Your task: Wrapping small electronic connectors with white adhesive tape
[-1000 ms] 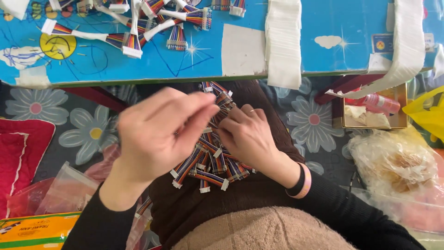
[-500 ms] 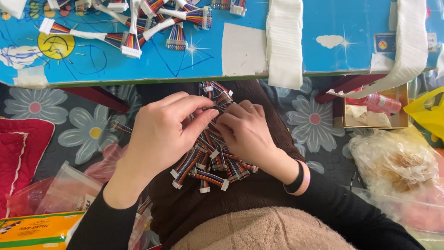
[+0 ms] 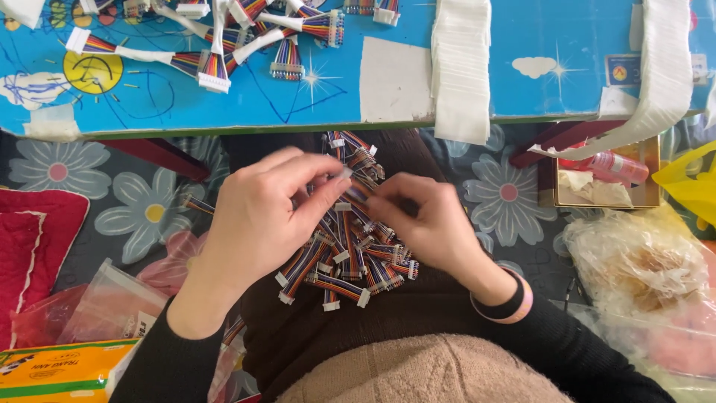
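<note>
A heap of short rainbow ribbon cables (image 3: pixel 350 257) with white connectors lies on my lap. My left hand (image 3: pixel 261 216) pinches one cable near its white plug at the top of the heap. Just to the right, my right hand (image 3: pixel 432 224) grips the same bunch of cables with closed fingers, its fingertips almost meeting those of the left. A black and pink band circles the right wrist. More finished ribbon cables (image 3: pixel 224 37) lie on the blue table (image 3: pixel 522 89) ahead.
White tape strips (image 3: pixel 460 67) hang over the table edge. A small box (image 3: pixel 600 175) with a pink bottle sits at the right, crumpled clear plastic bags (image 3: pixel 634 269) beside it. Red cloth (image 3: pixel 30 254), plastic bags and a yellow packet (image 3: pixel 60 369) lie at the left.
My left hand dropped from above the heap onto it and now pinches a cable. The right hand stayed on the heap, shifting only slightly.
</note>
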